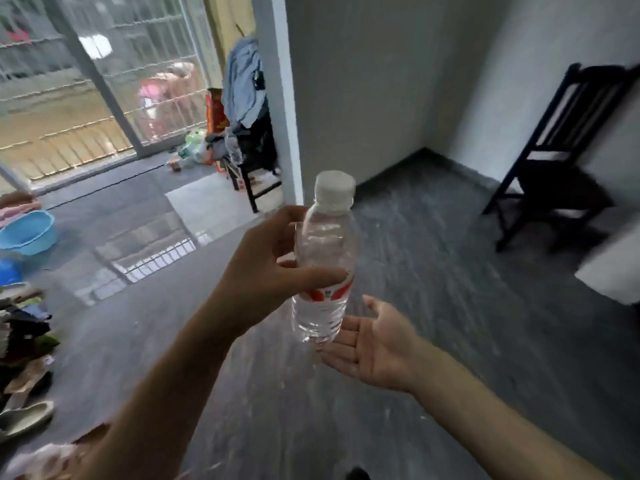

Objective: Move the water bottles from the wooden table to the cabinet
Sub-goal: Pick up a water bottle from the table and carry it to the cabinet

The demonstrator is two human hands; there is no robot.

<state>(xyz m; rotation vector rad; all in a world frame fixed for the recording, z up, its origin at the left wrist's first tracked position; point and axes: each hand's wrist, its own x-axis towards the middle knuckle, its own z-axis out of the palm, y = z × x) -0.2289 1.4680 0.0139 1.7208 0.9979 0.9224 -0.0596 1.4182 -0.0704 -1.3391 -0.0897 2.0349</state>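
A clear water bottle point(323, 258) with a white cap and a red-and-white label is held upright in mid-air above the grey floor. My left hand point(266, 268) grips it around the middle, thumb across the label. My right hand point(372, 341) is open, palm up, just under and to the right of the bottle's base, fingertips near or touching it. Neither the wooden table nor the cabinet is in view.
A dark wooden chair point(554, 150) stands at the right wall. Another chair draped with clothes point(247, 109) is beside the white pillar point(277, 98). A blue basin point(27, 232) and piled clothes and shoes point(24, 341) line the left. Glass doors point(86, 81) are behind.
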